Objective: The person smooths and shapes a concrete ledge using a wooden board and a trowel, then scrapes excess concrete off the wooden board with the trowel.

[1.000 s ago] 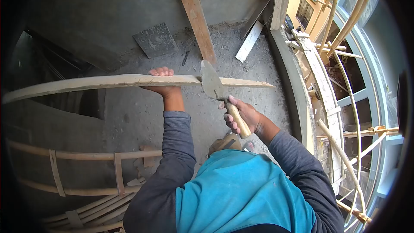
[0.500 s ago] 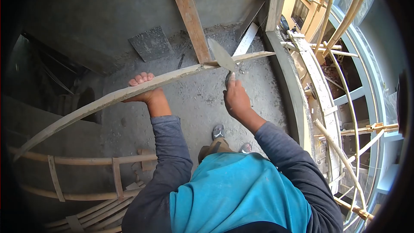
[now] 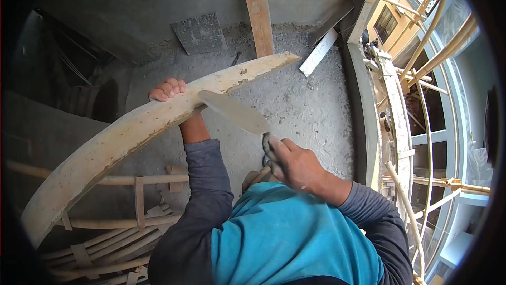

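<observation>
My left hand [image 3: 167, 90] grips a long wooden plank [image 3: 129, 131] from beneath, its fingertips curled over the far edge. The plank's broad face is turned up toward me, with grey mortar bits along its near edge. In my right hand [image 3: 303, 166] is a trowel [image 3: 234, 112], fingers wrapped round its handle. The trowel's blade points up and left, and its tip is at the plank's near edge, just right of my left hand. Whether the tip touches the wood I cannot tell.
An upright board [image 3: 257, 11] leans at the wall beyond the plank. A dark speckled panel [image 3: 199, 33] and a white strip [image 3: 318, 53] rest near the wall's foot. On the right, a low ledge [image 3: 363, 111] borders bamboo scaffolding [image 3: 427, 127]. A wooden ladder [image 3: 139, 200] lies lower left.
The plank has rolled from its narrow edge to show its broad face. My right hand has brought the trowel down and toward me, its blade now by my left hand.
</observation>
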Available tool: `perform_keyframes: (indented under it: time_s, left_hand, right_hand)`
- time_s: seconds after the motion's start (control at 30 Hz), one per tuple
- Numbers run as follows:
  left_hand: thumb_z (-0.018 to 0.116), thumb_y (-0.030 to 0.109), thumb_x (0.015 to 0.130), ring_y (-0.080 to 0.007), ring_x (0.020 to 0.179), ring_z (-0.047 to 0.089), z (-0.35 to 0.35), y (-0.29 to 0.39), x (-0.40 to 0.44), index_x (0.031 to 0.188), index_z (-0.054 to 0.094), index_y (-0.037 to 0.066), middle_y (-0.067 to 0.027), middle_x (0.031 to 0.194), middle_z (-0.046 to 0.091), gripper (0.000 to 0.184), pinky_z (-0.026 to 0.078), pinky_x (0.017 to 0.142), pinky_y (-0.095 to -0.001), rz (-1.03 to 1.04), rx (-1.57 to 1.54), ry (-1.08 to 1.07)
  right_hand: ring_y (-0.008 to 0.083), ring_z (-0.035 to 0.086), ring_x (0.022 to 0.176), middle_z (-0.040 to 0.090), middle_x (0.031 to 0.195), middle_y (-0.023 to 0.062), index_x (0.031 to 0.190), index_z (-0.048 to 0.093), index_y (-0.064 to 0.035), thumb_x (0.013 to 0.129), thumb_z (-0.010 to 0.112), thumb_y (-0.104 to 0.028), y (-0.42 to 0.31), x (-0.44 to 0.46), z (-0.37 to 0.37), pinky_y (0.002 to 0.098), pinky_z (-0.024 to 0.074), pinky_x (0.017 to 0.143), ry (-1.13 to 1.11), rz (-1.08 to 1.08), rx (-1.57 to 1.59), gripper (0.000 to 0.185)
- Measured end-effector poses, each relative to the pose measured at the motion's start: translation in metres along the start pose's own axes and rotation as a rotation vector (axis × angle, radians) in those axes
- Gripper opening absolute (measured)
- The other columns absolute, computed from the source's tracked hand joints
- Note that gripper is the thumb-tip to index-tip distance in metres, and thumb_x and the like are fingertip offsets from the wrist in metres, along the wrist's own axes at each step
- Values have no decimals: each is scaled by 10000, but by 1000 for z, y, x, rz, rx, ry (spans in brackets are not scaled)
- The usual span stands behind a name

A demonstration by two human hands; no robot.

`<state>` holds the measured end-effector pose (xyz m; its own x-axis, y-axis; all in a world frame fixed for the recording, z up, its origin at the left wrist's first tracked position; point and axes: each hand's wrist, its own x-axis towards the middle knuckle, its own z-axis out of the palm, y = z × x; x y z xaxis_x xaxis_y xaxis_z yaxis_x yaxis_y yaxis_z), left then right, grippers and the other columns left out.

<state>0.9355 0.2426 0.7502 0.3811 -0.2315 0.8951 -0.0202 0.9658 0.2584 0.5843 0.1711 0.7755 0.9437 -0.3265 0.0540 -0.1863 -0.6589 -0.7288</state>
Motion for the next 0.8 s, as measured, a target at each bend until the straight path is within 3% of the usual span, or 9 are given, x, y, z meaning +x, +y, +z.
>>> perform_keyframes:
  time_s: [0.17, 0.23, 0.3, 0.47, 0.57, 0.6, 0.7, 0.77, 0.8]
  left_hand:
    - [557, 374, 894, -198, 737, 487, -7, 9, 4, 834, 492, 79, -79, 773, 519, 307, 430, 642, -344, -37, -32, 1]
    - [554, 369, 894, -198, 743, 481, -11, 26, 5, 832, 488, 82, -77, 773, 514, 302, 424, 641, -341, -64, -16, 10]
    - [548, 358, 895, -192, 744, 460, -13, 40, 5, 821, 479, 87, -68, 767, 501, 289, 411, 639, -336, -77, 33, 99]
    - [546, 356, 894, -184, 732, 432, -19, 78, 19, 818, 471, 94, -56, 766, 485, 283, 401, 644, -333, -125, 69, 78]
    - [551, 362, 892, -184, 746, 424, -31, 113, 27, 824, 470, 95, -54, 779, 480, 287, 394, 657, -332, -172, 92, 65]
    - [554, 367, 890, -185, 758, 422, -34, 122, 31, 827, 469, 95, -54, 787, 478, 291, 390, 666, -332, -192, 101, 53]
    - [630, 395, 831, -193, 784, 387, -37, 145, 41, 848, 496, 82, -50, 796, 462, 341, 352, 709, -330, -279, 85, 98]
    - [631, 395, 830, -195, 784, 388, -46, 151, 43, 847, 496, 81, -53, 798, 463, 342, 351, 707, -332, -296, 114, 77]
    - [632, 394, 829, -197, 785, 389, -48, 152, 44, 846, 496, 79, -55, 799, 465, 343, 350, 705, -333, -302, 131, 59]
  right_hand:
    - [403, 615, 782, 573, 961, 204, 1369, 310, -63, 866, 566, -225, 3, 35, 17, 461, 523, 691, -152, -11, -25, 587]
    - [402, 600, 870, 582, 1014, 211, 1384, 301, -34, 838, 577, -140, 22, 47, 21, 458, 515, 748, -124, 124, 37, 621]
    - [404, 591, 929, 594, 1018, 220, 1367, 307, -15, 837, 572, -126, 46, 63, 33, 456, 501, 791, -135, 122, 64, 602]
    - [437, 592, 876, 604, 929, 242, 1113, 434, 14, 853, 549, -128, 110, 101, 53, 476, 485, 766, -113, 107, 42, 317]
    - [449, 605, 841, 617, 848, 247, 1068, 446, -13, 865, 518, -156, 164, 112, 64, 504, 478, 738, -214, 396, -49, 259]
    - [449, 605, 841, 617, 848, 247, 1068, 446, -13, 865, 518, -156, 169, 108, 62, 504, 478, 738, -215, 399, -48, 259]
    - [442, 611, 877, 623, 916, 276, 1109, 431, -5, 853, 524, -220, 165, 99, 71, 505, 485, 772, -72, 490, -19, 347]
    - [436, 604, 897, 616, 958, 259, 1112, 431, -20, 858, 524, -229, 148, 95, 78, 501, 487, 774, 7, 314, -47, 342]
    - [427, 586, 950, 596, 1011, 267, 1165, 440, -6, 854, 538, -178, 113, 95, 67, 467, 481, 804, -69, 351, -17, 369]
